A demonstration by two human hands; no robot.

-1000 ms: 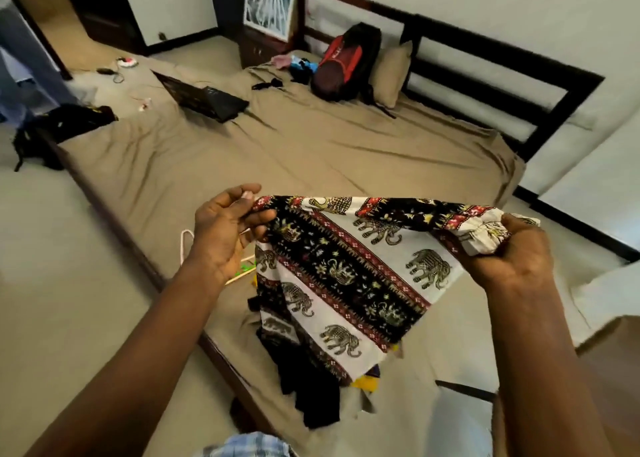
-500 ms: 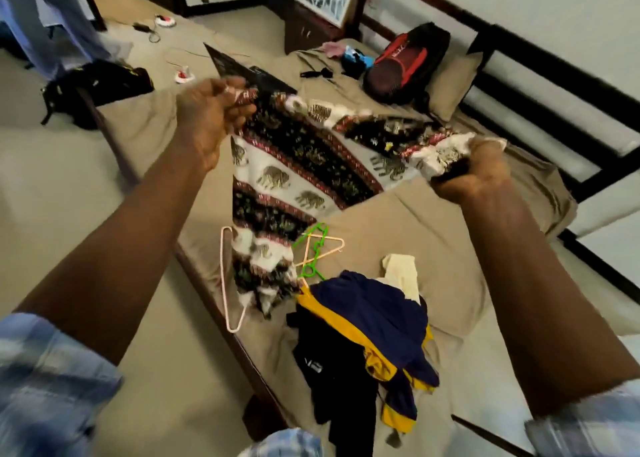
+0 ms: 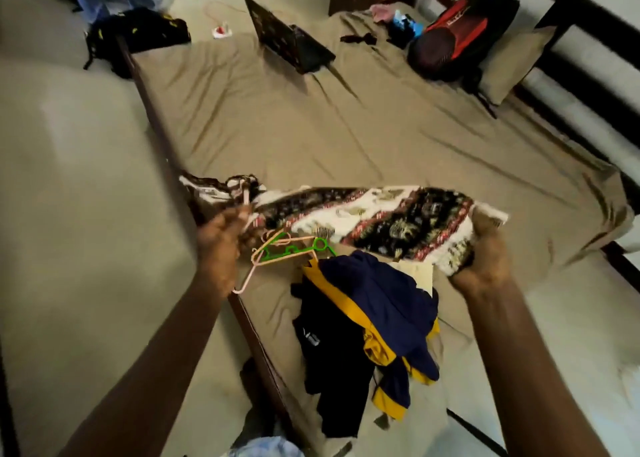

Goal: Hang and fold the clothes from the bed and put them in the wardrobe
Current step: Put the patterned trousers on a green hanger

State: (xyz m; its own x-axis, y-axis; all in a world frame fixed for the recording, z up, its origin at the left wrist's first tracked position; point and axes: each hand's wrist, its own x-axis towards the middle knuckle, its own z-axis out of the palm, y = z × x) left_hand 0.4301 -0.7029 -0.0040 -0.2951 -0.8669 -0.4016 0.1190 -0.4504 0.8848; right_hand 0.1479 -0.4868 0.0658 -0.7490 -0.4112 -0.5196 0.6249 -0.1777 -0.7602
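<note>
Stretching across the near part of the bed [image 3: 346, 138], the patterned garment [image 3: 374, 217] is held up between both hands, just above the brown sheet. The right hand [image 3: 485, 252] has the right end bunched in its palm, fingers curled tight around the white and black fabric. The left hand [image 3: 221, 249] is blurred with motion, but its fingers look closed on the left end, where the cloth twists and trails off toward the bed's left edge. Right under the garment, beside the left hand, lie a pink hanger [image 3: 246, 276] and a green hanger [image 3: 298, 249], tangled one over the other, the pink hook poking past the bed frame. Nearer the camera sits the pile: a navy and yellow top [image 3: 381, 301] heaped over a black garment [image 3: 332, 370], with a cream piece [image 3: 420, 273] peeking out just below the patterned cloth. Far up the bed, an open laptop [image 3: 291, 44] rests on the sheet, and at the far right a red and black backpack [image 3: 453, 37] leans against a pillow [image 3: 512, 62] by the dark headboard. Off the far left corner, a black bag [image 3: 138, 34] sits on the floor [image 3: 69, 179].
</note>
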